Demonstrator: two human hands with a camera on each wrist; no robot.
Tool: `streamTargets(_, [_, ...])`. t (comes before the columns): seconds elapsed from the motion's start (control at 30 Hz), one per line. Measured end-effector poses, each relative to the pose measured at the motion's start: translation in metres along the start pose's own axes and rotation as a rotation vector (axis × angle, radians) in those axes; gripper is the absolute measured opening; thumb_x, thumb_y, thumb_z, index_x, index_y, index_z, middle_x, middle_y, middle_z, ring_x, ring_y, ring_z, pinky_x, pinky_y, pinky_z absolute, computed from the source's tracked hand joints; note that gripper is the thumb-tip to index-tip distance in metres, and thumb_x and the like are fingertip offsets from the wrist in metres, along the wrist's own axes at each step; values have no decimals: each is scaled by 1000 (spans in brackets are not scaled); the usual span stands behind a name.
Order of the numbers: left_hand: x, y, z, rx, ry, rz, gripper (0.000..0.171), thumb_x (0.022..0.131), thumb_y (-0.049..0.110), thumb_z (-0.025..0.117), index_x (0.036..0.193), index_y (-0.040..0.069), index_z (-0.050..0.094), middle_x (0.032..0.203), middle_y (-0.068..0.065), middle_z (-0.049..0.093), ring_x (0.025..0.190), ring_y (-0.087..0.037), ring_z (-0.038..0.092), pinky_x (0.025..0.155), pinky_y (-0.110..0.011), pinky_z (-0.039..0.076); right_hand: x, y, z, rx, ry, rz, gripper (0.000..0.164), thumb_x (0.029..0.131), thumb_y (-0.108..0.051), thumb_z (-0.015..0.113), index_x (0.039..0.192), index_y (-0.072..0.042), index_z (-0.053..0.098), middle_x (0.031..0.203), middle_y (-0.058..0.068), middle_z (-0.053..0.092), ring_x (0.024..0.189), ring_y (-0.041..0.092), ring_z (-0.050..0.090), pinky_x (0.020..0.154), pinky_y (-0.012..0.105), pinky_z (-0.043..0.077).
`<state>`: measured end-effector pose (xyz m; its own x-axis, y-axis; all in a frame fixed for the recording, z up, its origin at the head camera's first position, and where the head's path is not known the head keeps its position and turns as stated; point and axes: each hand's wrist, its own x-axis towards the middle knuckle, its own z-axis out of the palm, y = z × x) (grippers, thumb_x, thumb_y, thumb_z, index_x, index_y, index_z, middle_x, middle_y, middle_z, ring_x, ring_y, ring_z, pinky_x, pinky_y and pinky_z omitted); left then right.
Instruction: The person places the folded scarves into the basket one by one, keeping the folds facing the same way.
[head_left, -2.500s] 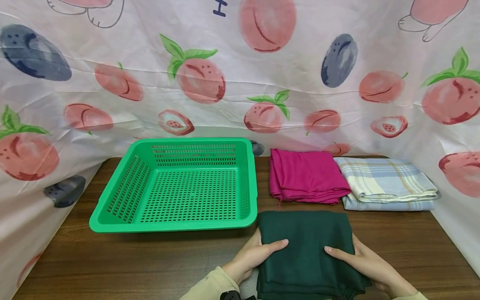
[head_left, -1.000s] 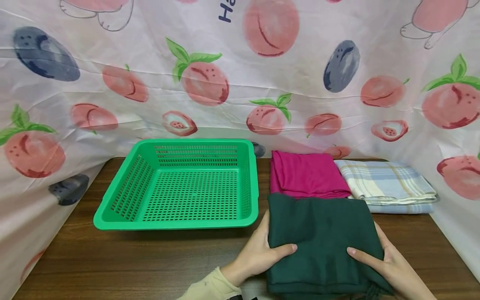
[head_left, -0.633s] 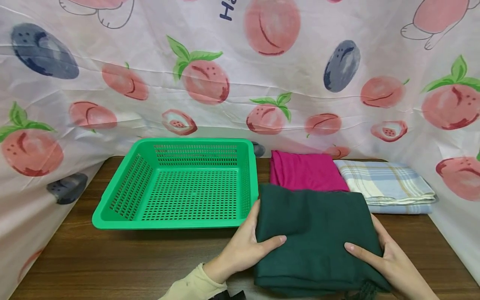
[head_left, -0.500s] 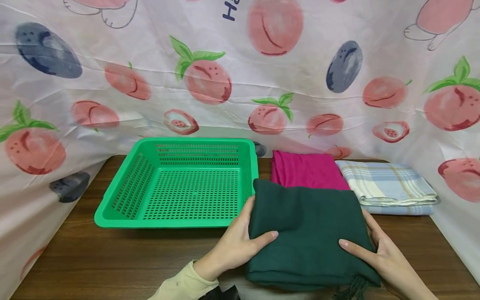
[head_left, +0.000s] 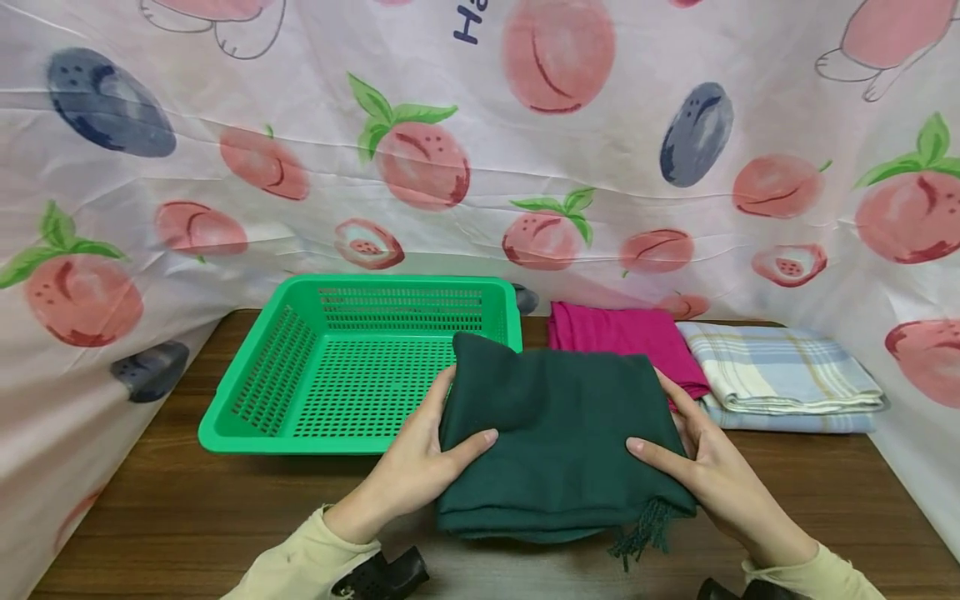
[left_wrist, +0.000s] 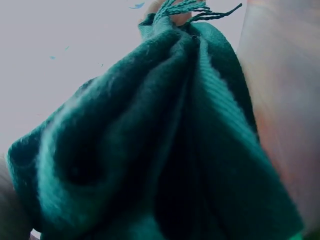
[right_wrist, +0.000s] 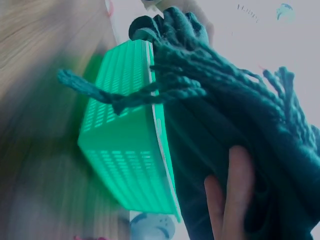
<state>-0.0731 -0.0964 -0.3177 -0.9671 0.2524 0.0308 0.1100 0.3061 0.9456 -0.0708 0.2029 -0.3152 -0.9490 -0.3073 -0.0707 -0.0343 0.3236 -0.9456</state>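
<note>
carried leftward since earlier, the soft folded green cloth (head_left: 558, 433), a squarish bundle with twisted fringe (head_left: 652, 521), hides the near right corner of the perforated plastic basket (head_left: 300, 445). the left hand (head_left: 416, 467) and right hand (head_left: 712, 467) grip opposite sides of the cloth, holding it between them above the wooden table (head_left: 187, 517).

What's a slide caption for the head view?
Left hand and right hand hold a folded dark-green cloth, partly hiding a green basket; pink cloth and plaid cloth lie at back right.
</note>
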Motion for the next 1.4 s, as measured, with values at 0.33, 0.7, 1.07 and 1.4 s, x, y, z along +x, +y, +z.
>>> streamTargets(0.33, [0,8,-33,183,60,3,70,84,30,67,142,20,28,125,-6,55,110,-20,56,93,-41,44,28,-15,17,80,-51,-53,78,89,-18,61,149,-27,10,151,7,25,139,34,23,94,23,46])
streamTargets(0.7, [3,10,-69,336,151,-55,70,86,31,64,144,15,28,115,-13,59,102,-25,59,84,-40,48,68,-29,38,179,-113,-47,82,87,-16,63,150,-20,9,148,7,32,135,28,34,93,27,48])
streamTargets(1.07, [6,22,-105,454,144,-80,72,90,35,58,147,13,19,132,-19,48,112,-35,54,91,-49,45,104,-48,58,117,-145,-37,81,87,-17,62,149,-18,10,143,12,41,128,25,44,95,34,47])
streamTargets(1.4, [22,16,-130,592,124,-143,74,92,31,54,149,8,12,143,-25,35,127,-43,37,101,-56,34,128,-58,77,37,-163,32,78,92,-15,55,150,-12,3,155,12,14,143,29,14,112,47,26])
